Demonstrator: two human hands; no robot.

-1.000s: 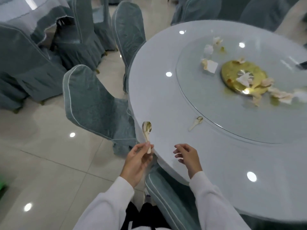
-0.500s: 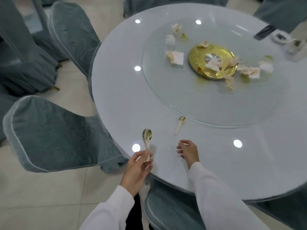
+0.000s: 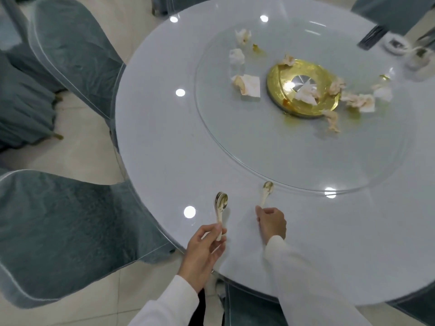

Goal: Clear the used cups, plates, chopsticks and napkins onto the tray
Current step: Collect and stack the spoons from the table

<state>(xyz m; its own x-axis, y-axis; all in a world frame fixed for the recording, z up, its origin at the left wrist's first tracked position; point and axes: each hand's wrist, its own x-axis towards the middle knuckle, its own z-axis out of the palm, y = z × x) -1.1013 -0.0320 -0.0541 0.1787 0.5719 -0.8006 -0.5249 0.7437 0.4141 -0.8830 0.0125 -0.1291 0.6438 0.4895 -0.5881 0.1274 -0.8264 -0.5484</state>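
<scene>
Napkins (image 3: 247,84) litter the turntable (image 3: 270,142) around a gold hub (image 3: 303,90) at twelve o'clock. Left hand (image 3: 202,250) grips stacked spoons (image 3: 220,208); right hand (image 3: 271,222) pinches one spoon (image 3: 266,192) on the counter (image 3: 164,149).

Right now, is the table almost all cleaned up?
Not yet. No place settings show on the near side of the table. The left hand holds stacked spoons, and the right hand is at the handle of a single spoon. Left to clear: crumpled napkins on the glass turntable and small dishes at the far edge. No tray is in view.
</scene>
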